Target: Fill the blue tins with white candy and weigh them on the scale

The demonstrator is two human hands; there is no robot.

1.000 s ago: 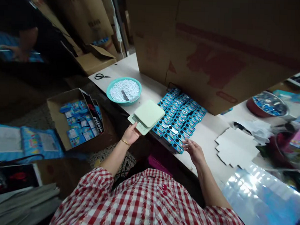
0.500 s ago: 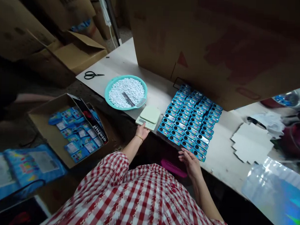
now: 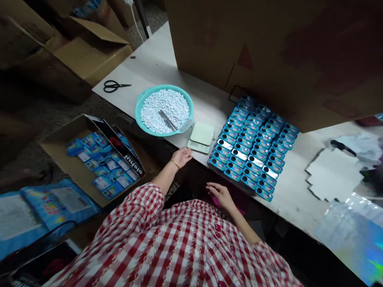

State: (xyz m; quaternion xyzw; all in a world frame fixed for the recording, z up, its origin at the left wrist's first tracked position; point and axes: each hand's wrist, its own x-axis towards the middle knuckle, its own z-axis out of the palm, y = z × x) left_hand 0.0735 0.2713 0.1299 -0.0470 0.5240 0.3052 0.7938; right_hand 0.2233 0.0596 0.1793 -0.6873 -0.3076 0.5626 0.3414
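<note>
Pale green on the scale (image 3: 202, 134), flat on the white table (image 3: 201, 92) just beyond the left hand (image 3: 181, 157) and ahead-left of the right hand (image 3: 221, 195). Pointed lengthwise away from the hands, with a slight rightward slant and the control strip (image 3: 199, 148) toward the left hand. Empty on both sides: loosely extended at left (contact with the near edge impossible to tell), half-curled at right.

Pale green scale (image 3: 202, 134) flat on white table (image 3: 150, 64)

Workshop, by its worktable (image 3: 150, 66), scale (image 3: 202, 133), blue packs (image 3: 243, 142) and cartons (image 3: 260, 49).
</note>
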